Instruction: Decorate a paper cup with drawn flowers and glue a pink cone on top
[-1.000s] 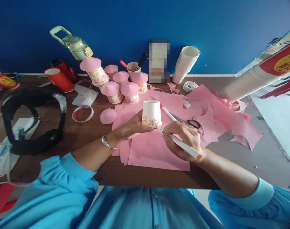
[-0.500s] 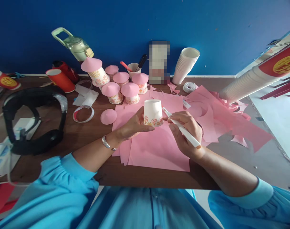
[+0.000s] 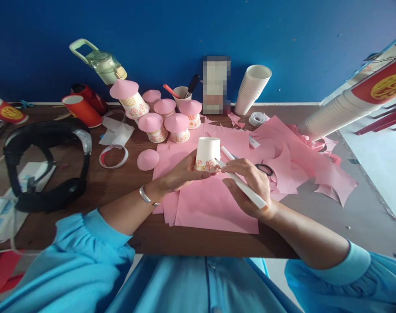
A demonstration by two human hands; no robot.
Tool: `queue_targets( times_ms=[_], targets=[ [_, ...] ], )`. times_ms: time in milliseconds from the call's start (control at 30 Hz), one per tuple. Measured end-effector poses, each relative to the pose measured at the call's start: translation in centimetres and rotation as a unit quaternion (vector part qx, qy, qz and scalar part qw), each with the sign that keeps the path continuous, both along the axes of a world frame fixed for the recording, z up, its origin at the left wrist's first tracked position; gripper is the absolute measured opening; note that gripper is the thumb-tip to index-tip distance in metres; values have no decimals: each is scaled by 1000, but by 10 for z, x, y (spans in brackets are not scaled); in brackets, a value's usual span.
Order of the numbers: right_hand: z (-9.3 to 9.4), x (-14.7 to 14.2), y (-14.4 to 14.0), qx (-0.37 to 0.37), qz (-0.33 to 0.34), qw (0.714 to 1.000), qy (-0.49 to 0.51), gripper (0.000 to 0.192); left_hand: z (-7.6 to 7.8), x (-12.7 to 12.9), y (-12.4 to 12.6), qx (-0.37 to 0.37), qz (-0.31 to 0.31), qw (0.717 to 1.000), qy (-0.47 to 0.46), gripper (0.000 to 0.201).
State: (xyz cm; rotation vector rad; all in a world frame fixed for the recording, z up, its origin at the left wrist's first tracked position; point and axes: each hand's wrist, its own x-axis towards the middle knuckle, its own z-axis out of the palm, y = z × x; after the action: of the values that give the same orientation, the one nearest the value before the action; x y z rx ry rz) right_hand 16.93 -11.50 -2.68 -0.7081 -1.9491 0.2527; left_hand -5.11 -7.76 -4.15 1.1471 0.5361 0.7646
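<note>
- Head view: the left hand (image 3: 185, 173) is closed around an upturned white paper cup (image 3: 207, 153), gripping it at its lower rim, where red and yellow flowers are drawn. The cup sits just above the pink paper sheets (image 3: 214, 204) spread over the middle of the counter (image 3: 120, 191).
- The right hand (image 3: 250, 187) is wrapped around a white marker (image 3: 240, 184), fingers pinched near the tip. The tip meets the right side of the cup's flowered band.
- A second white pen (image 3: 229, 153) lies on the pink paper just to the right of the cup, and black-handled scissors (image 3: 265, 168) show partly behind the right hand.
- A loose pink paper cone (image 3: 147, 159) rests on the counter to the left of the cup.
- Farther back stands a cluster of finished cups with pink cone tops (image 3: 167, 115), and behind them a cup holding pens (image 3: 182, 93).
- A stack of plain white cups (image 3: 252, 89) leans against the blue wall at far right of centre, with a tape roll (image 3: 258, 118) near its foot.
- On the left lie a black headband-like device (image 3: 48, 163), a white ring (image 3: 113, 155), an orange cup (image 3: 81, 108) on its side and a pale green jug (image 3: 102, 63).
</note>
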Motion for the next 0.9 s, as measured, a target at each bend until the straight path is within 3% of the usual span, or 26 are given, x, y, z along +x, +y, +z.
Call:
queue_targets(
  times_ms=[300,533,900],
  targets=[
    [6,1,-1,14,47,999,-11,24,-6,-3,1,11,-1,999,-31,31],
    [7,-1,-1,33,39,998,-32,18,-4,-2,1,7,4,1000,-26,31],
    [9,-1,0,55,46,997,-36,25,-6,-3,1,7,9,1000,-26,26]
  ],
)
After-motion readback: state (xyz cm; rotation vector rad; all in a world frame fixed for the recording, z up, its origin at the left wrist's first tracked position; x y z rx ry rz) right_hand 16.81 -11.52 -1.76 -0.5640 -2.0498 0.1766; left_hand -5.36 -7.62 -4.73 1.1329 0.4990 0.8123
